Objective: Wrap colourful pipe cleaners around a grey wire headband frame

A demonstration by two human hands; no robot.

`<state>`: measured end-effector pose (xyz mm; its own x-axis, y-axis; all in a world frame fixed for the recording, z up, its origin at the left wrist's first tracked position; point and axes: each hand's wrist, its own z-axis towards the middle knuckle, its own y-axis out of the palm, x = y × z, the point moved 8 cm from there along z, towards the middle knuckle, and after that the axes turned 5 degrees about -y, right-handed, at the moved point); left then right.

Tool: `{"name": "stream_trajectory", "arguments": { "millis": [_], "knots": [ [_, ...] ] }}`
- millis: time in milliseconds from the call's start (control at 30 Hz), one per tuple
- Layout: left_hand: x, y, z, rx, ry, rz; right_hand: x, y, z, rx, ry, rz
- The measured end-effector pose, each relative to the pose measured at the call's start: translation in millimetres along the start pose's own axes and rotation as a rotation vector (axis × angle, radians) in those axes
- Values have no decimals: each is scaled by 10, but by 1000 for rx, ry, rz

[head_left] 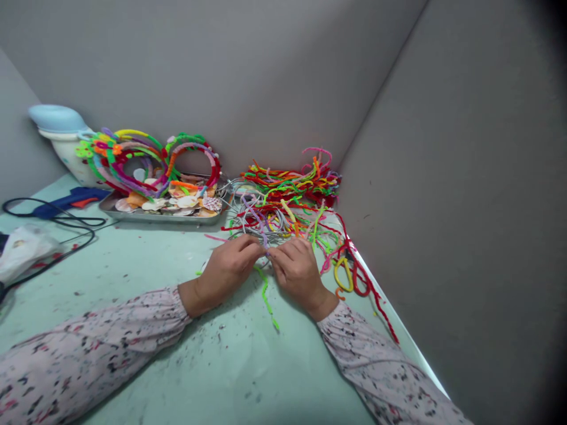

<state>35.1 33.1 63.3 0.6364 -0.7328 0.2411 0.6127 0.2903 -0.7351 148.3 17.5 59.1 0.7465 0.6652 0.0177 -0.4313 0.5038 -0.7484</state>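
My left hand (233,264) and my right hand (299,271) meet fingertip to fingertip low over the table. Both pinch a purple pipe cleaner (265,236), whose free end sticks up between them. A thin grey wire ring seems to pass through the fingers, partly hidden by them. Beneath the hands, a bright green pipe cleaner (266,295) trails down across the tabletop. Just beyond my fingertips lies a tangle of grey wire hoops (248,215) mixed with loose pipe cleaners.
A metal tray (163,218) of seashells (186,202) holds colourful wrapped headbands (133,159). Pipe cleaners (292,183) are heaped at the back wall. Yellow-and-red-handled scissors (344,275) lie right. A blue glue gun (66,200), black cord (88,236), plastic bag (29,248) and blue-lidded container (71,147) stand left.
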Motion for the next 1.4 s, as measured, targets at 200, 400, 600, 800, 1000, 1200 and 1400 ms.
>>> {"name": "stream_trajectory", "arguments": {
  "millis": [200,400,600,800,1000,1200,1400],
  "knots": [
    [3,-3,-2,2,-3,10,-1,-4,-1,8,1,0],
    [2,2,7,-16,-4,12,0,1,-8,7,1,-5],
    [-23,36,8,-42,-23,15,-2,3,-4,-2,0,-10],
    [-40,71,11,-59,-39,29,-5,8,0,-13,1,-14],
    [-59,103,8,-75,-53,49,-6,17,0,-19,-1,-17],
    [-37,71,8,-64,-37,17,12,26,2,-24,20,-20],
    [-56,96,10,-98,-57,30,2,24,1,-35,9,-23]
  ]
}}
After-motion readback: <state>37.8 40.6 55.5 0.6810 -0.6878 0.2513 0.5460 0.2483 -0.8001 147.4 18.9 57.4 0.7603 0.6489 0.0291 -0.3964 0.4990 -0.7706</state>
